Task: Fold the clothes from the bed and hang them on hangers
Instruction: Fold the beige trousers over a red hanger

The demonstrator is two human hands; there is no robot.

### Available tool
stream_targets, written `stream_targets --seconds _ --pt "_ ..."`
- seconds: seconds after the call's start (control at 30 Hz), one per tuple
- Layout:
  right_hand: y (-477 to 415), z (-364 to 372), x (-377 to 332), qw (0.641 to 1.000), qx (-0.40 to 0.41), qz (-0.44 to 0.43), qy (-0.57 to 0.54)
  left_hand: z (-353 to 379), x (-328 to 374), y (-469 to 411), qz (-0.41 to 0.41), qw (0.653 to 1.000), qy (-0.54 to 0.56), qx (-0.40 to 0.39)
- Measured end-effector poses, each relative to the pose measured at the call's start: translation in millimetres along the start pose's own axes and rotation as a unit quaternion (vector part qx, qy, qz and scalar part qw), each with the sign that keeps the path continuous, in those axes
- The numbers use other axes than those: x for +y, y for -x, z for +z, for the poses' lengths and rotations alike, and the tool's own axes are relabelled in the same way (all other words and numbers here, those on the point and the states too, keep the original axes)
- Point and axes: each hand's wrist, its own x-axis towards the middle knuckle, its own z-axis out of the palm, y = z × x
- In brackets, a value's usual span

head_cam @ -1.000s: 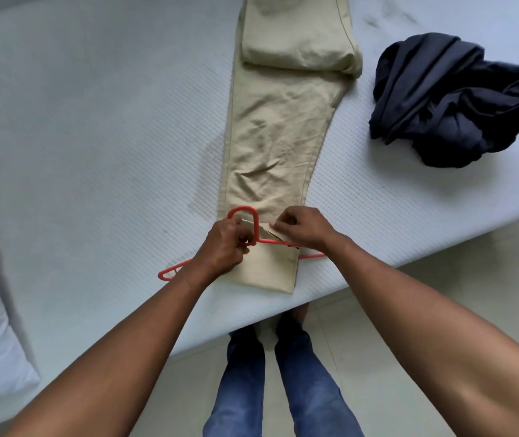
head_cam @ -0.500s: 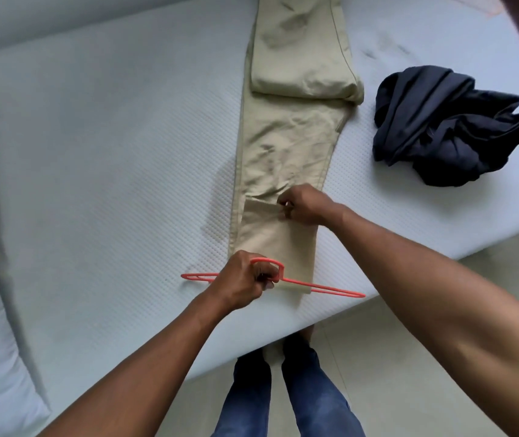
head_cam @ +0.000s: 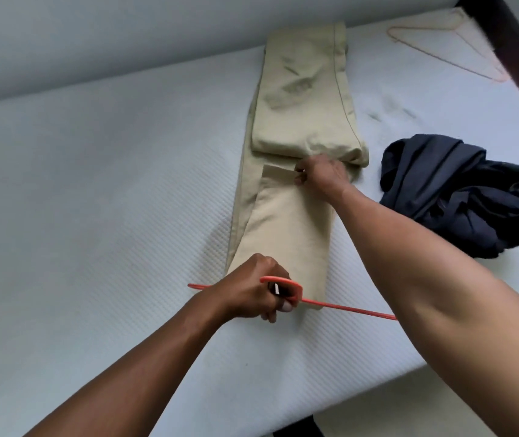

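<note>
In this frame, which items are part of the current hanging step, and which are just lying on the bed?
In use: beige trousers, orange hanger held by the left hand, right hand pinching the trouser hem.
Lying about: crumpled dark garment, pale hanger at the far corner.

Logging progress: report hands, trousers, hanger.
Left hand grips red hanger at near fold of khaki trousers. Right hand pinches hem, folded back up the leg. Dark garment beside, clear.

Beige trousers, orange-red hanger, navy garment, white dimple-textured bed.
</note>
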Motion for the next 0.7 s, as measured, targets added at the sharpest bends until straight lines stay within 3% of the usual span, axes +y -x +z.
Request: stream_targets --seconds 0.13,0.23,0.37,0.43,0.5,0.53,0.6,0.67,0.7 --pt "-23.9 1.6 0.3 0.997 0.045 -0.018 0.066 -3.9 -0.8 -30.2 -0.044 0.997 -0.034 -0.051" --pt "-20.7 12.6 8.6 0.995 0.064 -0.034 0.062 18.0 -5.8 -45.2 -0.037 0.978 -0.148 -0.139" --pt "5.4 26.8 34.3 0.990 0.134 -0.009 -0.052 55.2 -24.5 -47.0 -0.086 0.919 -0.301 -0.241" --pt "21.2 30.8 49.2 0.974 0.177 0.053 -0.130 59.0 -30.8 -44.4 -0.112 0.900 -0.311 -0.285" --pt "32.9 32.1 58.7 0.955 0.193 0.116 -0.193 45.4 -31.6 -47.0 -0.129 0.906 -0.275 -0.296" --pt "34.7 33.8 61.0 0.947 0.185 0.141 -0.221 32.6 -31.4 -51.2 -0.130 0.919 -0.240 -0.283" --pt "35.1 35.6 63.6 0.938 0.163 0.166 -0.258 2.8 -30.4 -66.6 -0.133 0.962 -0.160 -0.177" --pt "32.2 37.9 65.3 0.935 0.152 0.171 -0.269 -31.1 -34.4 -94.9 -0.107 0.982 -0.152 0.039" --pt "30.2 38.9 65.6 0.934 0.152 0.176 -0.271 -48.9 -33.4 -109.6 -0.089 0.967 -0.176 0.161"
